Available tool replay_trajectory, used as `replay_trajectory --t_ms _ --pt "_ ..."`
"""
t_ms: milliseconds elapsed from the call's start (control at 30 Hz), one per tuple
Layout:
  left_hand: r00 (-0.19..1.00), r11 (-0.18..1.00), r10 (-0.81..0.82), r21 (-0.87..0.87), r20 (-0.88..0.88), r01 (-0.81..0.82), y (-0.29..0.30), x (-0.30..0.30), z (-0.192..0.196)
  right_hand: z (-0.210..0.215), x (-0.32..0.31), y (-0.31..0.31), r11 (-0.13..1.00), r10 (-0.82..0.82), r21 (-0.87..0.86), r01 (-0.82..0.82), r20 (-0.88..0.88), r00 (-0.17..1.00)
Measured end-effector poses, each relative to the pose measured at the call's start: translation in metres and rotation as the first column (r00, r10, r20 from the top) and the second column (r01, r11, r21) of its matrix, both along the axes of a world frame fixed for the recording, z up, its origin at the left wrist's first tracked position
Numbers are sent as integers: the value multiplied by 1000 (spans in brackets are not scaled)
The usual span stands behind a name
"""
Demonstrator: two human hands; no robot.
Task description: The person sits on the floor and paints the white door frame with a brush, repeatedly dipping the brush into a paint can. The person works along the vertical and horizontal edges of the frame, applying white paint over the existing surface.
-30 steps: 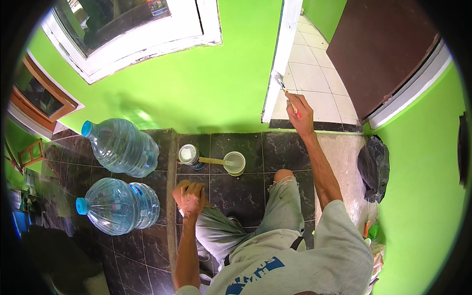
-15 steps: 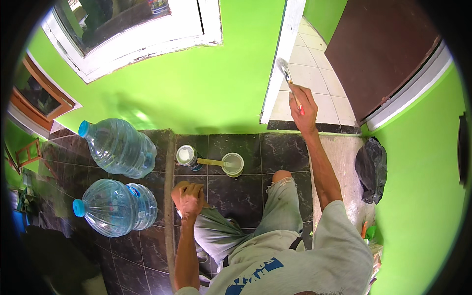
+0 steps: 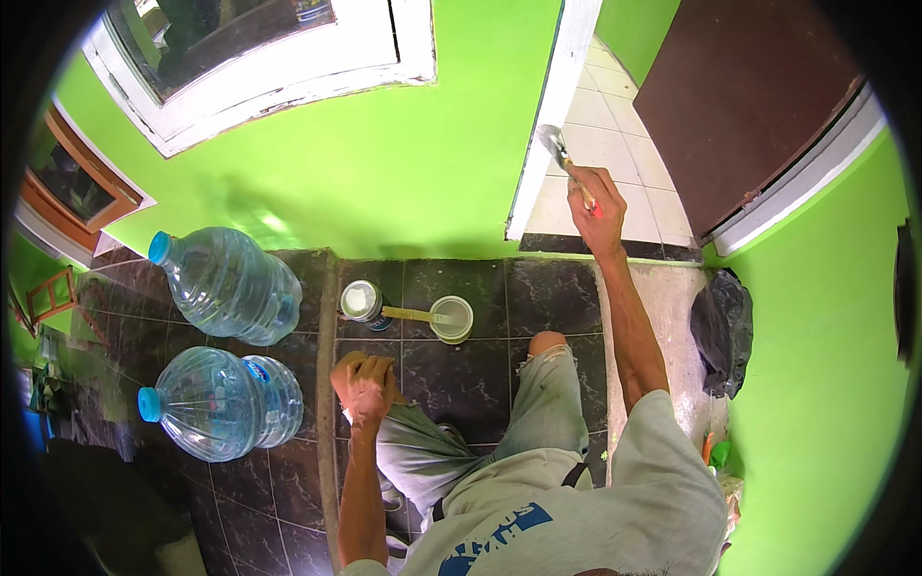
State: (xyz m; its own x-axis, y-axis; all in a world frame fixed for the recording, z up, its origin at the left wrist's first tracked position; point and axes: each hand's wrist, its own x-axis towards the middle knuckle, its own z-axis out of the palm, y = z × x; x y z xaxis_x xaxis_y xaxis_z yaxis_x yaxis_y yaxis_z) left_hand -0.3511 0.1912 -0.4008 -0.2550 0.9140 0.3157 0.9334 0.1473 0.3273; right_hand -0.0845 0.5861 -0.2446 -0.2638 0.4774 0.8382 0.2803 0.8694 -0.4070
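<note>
A: What is the right hand (image 3: 599,209) up to over there?

B: It's closed around a paintbrush (image 3: 555,144) — the bristles reach just past the fingers, up at the edge of the white door frame (image 3: 565,72). I can't tell whether they press on it.

A: And the left hand (image 3: 367,386)?

B: Down at the left knee of the faded jeans (image 3: 418,446), fingers curled. I can't tell if they grip anything.

A: What's that beyond it?

B: A paint tin (image 3: 376,320), with a small round tub (image 3: 451,339) further right. A flat yellow stick (image 3: 407,314) stretches between them.

A: I see two big water bottles as well.

B: Yes, blue-capped ones, left of that hand — one (image 3: 230,286) farther out, one (image 3: 230,403) nearer. Right of the brush hand, closer in, sits a black plastic bag (image 3: 722,331).
</note>
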Motion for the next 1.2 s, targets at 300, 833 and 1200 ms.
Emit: replay_trajectory --t_ms 300,833,1200 --pt "1000 1000 7 24 1 -7 1 1 2 -13 3 2 995 50 -83 -54 -55 997" --pt "1000 1000 -1 5 -30 1 2 2 5 -13 7 9 990 40 -136 -44 -35 999" --pt "999 1000 -3 4 -33 4 0 -1 -1 -15 7 6 999 41 -26 -42 -33 999"
